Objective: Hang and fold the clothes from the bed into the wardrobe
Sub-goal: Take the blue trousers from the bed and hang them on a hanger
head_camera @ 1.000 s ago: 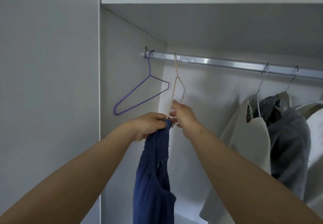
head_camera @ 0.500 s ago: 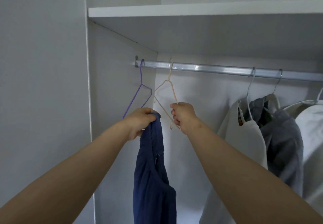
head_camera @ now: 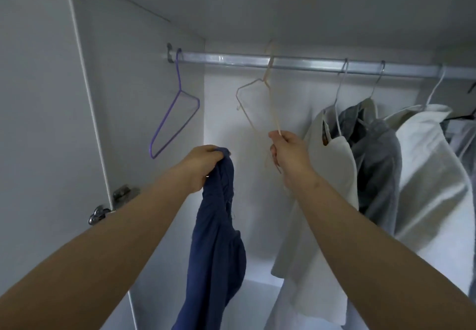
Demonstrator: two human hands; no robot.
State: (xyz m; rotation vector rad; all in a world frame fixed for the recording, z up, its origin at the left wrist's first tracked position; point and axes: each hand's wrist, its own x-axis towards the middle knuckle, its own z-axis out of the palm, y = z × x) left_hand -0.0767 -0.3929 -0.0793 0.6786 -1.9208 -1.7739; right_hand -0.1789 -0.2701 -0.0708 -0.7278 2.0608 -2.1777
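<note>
Cloth hangs bunched from the left hand (head_camera: 203,166), whose fingers are curled tight round the top of the dark blue garment (head_camera: 216,239); the rest of it trails straight down below the wrist. Just to the right of that fist and slightly higher, the right hand (head_camera: 288,149) pinches the lower wire of the beige hanger (head_camera: 273,108) between thumb and fingers, so hanger and garment are near each other but not touching. The step in hand looks like freeing this hanger to dress it. It is best to lift it so the hook clears the rail (head_camera: 304,64) before drawing it toward the body, rather than dragging it sideways. The left hand should find the garment's neck opening instead of feeding a wadded bundle over the wire. The hook sits at the rail above the right hand, blurred, so I cannot tell whether it is on or off. Beyond the left hand, up and to its left, an empty purple hanger (head_camera: 166,120) hangs by the side wall. To the right of the right hand hang a cream shirt (head_camera: 332,165), a grey top (head_camera: 376,154) and a white jacket (head_camera: 432,170).
</note>
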